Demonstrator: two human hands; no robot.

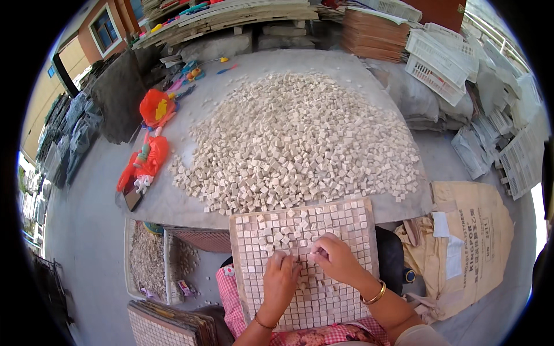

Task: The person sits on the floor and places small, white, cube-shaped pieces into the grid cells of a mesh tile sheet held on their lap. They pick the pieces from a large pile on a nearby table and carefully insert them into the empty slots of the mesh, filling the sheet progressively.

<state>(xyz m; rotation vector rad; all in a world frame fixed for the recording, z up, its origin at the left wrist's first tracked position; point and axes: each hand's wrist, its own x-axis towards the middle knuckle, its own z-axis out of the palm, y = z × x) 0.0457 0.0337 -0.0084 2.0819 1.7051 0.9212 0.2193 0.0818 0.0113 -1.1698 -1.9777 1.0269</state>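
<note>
A mosaic grid board (249, 291) tilts across my lap, its pockets largely filled with small pale square stone tiles. Several loose tiles (278, 236) lie scattered over its upper middle. My left hand (280, 284) is curled on the middle of the board, fingertips down at the tiles; what they pinch, if anything, is hidden. Just to its right, my right hand (337, 259) pinches a small pale stone tile (313, 250) between thumb and fingers, close above the grid.
A large heap of tiles (300, 138) covers the stone table (173, 202) beyond the board. Orange plastic bags (153, 153) and a phone (133, 199) lie at its left. A white crate (168, 271) and stacked boards (167, 326) stand lower left, a tan sack (470, 248) at right.
</note>
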